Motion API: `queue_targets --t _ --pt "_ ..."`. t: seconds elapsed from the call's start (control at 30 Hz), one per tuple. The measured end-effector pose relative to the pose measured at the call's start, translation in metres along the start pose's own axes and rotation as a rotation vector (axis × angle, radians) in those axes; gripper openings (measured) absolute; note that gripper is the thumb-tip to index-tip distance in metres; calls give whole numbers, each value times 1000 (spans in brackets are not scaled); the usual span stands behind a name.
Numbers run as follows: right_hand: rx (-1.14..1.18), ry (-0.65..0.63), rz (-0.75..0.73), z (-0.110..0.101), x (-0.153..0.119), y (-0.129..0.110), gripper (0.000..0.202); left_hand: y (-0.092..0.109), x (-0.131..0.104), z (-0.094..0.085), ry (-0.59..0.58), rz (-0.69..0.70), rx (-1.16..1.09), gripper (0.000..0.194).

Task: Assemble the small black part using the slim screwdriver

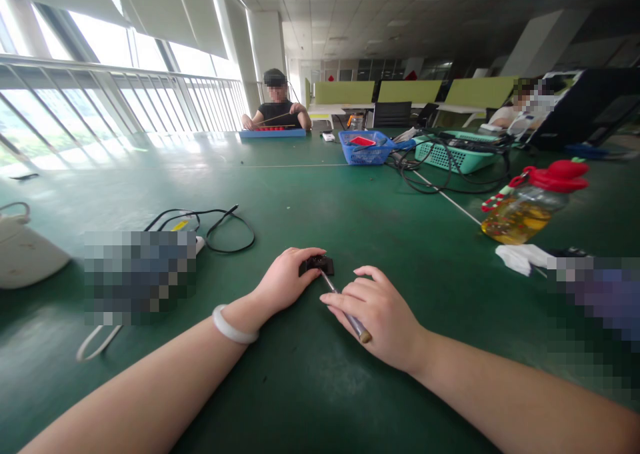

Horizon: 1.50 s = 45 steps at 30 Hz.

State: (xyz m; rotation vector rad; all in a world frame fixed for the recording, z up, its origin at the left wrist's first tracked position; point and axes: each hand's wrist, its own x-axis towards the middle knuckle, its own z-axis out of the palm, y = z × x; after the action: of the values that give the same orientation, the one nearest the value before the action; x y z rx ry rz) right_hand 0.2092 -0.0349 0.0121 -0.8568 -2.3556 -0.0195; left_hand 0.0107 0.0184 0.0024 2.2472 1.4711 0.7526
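Observation:
On the green table a small black part (327, 265) lies flat, its details too small to make out. My left hand (285, 277) grips it from the left between thumb and fingers, covering part of it. A slim metal screwdriver (356, 326) with a brass-coloured end is held in my right hand (383, 314). Its thin tip points up and left, at the near edge of the black part. Whether the tip touches is hard to tell. A pale bangle (233, 326) sits round my left wrist.
To the left are a black cable (225, 247), a blurred-out object (140, 274) and a white container (27, 251). A red-lidded bottle (525, 204) stands right, beside white tissue (523, 259). Blue (363, 151) and mint baskets (453, 157) with cables lie beyond. Another person (277, 107) works opposite.

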Motion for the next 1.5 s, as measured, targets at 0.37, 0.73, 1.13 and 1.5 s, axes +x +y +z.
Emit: queue_targets --t 0.37,0.73,1.13,1.5 --pt "20 67 2 -2 0 0 18 1 -1 0 1 9 7 37" --pt "55 84 40 -4 1 -1 18 1 0 0 -3 16 -6 33" --pt "52 91 40 -5 1 -1 19 -1 0 1 2 20 -6 33" --pt "43 110 40 -6 2 -2 19 -2 -1 2 3 32 -4 34"
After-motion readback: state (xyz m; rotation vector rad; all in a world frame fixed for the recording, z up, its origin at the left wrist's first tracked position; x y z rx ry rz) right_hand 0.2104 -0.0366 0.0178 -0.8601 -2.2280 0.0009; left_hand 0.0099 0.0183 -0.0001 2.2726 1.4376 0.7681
